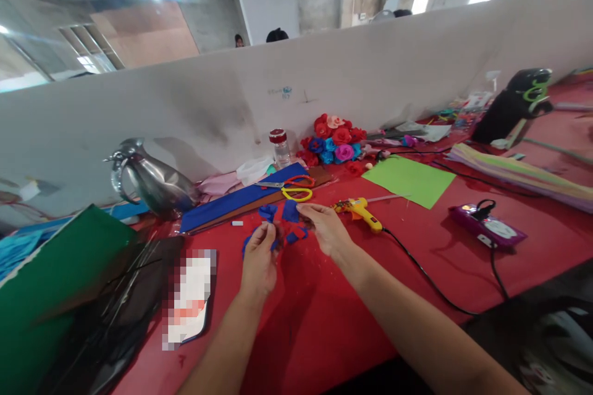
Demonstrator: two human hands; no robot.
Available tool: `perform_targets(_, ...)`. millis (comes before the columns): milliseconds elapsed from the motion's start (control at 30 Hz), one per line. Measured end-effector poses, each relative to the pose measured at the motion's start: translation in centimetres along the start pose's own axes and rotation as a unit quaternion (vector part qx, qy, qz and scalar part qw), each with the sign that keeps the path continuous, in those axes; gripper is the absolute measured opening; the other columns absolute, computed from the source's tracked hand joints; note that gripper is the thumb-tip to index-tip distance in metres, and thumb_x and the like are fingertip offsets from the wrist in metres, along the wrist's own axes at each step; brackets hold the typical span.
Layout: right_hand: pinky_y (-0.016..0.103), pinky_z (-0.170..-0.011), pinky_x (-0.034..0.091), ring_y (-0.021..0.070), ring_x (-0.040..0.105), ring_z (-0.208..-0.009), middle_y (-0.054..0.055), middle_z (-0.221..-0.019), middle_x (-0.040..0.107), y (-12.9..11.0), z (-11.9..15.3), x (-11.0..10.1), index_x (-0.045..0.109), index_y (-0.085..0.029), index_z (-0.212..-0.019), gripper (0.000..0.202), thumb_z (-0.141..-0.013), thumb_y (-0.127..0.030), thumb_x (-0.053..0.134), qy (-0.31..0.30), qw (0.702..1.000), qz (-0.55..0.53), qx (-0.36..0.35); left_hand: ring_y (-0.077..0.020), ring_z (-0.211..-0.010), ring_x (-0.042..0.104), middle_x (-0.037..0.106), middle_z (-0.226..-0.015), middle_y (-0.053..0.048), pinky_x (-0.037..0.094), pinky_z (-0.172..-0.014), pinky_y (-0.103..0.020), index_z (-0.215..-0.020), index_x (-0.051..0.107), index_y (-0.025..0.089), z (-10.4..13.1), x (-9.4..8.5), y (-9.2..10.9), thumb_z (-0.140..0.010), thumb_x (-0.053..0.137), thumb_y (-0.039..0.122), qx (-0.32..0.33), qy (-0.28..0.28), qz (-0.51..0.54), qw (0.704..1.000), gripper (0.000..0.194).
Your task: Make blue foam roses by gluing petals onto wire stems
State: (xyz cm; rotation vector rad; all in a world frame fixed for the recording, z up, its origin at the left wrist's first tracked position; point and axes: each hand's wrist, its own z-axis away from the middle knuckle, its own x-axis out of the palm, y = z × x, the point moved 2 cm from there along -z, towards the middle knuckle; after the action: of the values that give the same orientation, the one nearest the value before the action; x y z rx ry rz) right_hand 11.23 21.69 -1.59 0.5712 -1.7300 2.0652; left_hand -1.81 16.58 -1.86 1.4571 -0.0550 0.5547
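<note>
My right hand point(328, 228) pinches a small dark blue paper piece point(291, 211) between thumb and fingers. Just left of it, my left hand point(260, 258) is closed with thumb against fingers on a small blue paper piece point(267, 213), partly hidden by the fingertips. More blue and red scraps point(296, 234) lie around and beneath the hands. Beyond them, scissors point(296, 188) with red and yellow handles rest on a long blue paper strip point(231, 200). A yellow glue gun point(365, 213) lies to the right of my right hand, with a glue stick in its back end.
A phone point(192, 296) lies left of my left arm. Behind stand a tilted-looking metal jug point(151, 179), a glass jar point(280, 149) and a bunch of paper flowers point(333, 139). Right are a green sheet point(410, 180), a purple power strip point(488, 228) and the glue gun's cord point(417, 265).
</note>
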Motion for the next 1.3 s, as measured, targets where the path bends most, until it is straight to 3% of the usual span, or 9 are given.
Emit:
perform_targets(300, 0.022, -0.055, 0.039, 0.0094, 0.052, -0.055, -0.001, -0.056, 0.065, 0.5, 0.7, 0.6, 0.073, -0.017, -0.064, 0.023, -0.049, -0.032, 0.083, 0.023, 0.999, -0.035, 0.007, -0.0164, -0.080, 0.067, 0.071, -0.080, -0.001, 0.051, -0.080, -0.032, -0.073, 0.067, 0.018, 0.1, -0.3, -2.3, -0.059, 0.081, 0.043, 0.036, 0.028, 0.011, 0.999, 0.032)
perform_targets(533, 0.022, -0.051, 0.038, 0.0083, 0.050, -0.051, -0.002, -0.053, 0.062, 0.8, 1.1, 1.0, 0.072, -0.017, -0.061, 0.024, -0.046, -0.031, 0.084, 0.033, 0.997, -0.059, 0.019, -0.0155, -0.076, 0.067, 0.072, -0.076, -0.002, 0.051, -0.081, -0.033, -0.073, 0.071, 0.016, -0.2, -0.3, -2.5, -0.055, 0.083, 0.043, 0.045, 0.030, 0.011, 0.998, 0.034)
perform_targets(867, 0.024, -0.055, 0.040, 0.0088, 0.051, -0.053, -0.002, -0.058, 0.065, 1.7, 2.4, 1.9, 0.073, -0.018, -0.065, 0.021, -0.051, -0.032, 0.082, 0.037, 0.996, -0.080, 0.006, -0.0120, -0.074, 0.064, 0.071, -0.073, 0.000, 0.050, -0.088, -0.033, -0.067, 0.073, 0.016, -0.5, -0.1, -2.8, -0.051, 0.085, 0.029, 0.032, 0.037, 0.042, 0.998, 0.024)
perform_targets(1300, 0.025, -0.058, 0.042, 0.0094, 0.053, -0.055, -0.001, -0.062, 0.067, 1.9, 2.6, 2.2, 0.074, -0.019, -0.066, 0.019, -0.054, -0.032, 0.081, 0.032, 0.996, -0.080, 0.001, -0.0110, -0.068, 0.062, 0.069, -0.067, 0.000, 0.053, -0.079, -0.028, -0.062, 0.073, 0.016, -0.7, -0.1, -2.9, -0.051, 0.083, 0.023, 0.049, 0.043, 0.033, 0.997, 0.017)
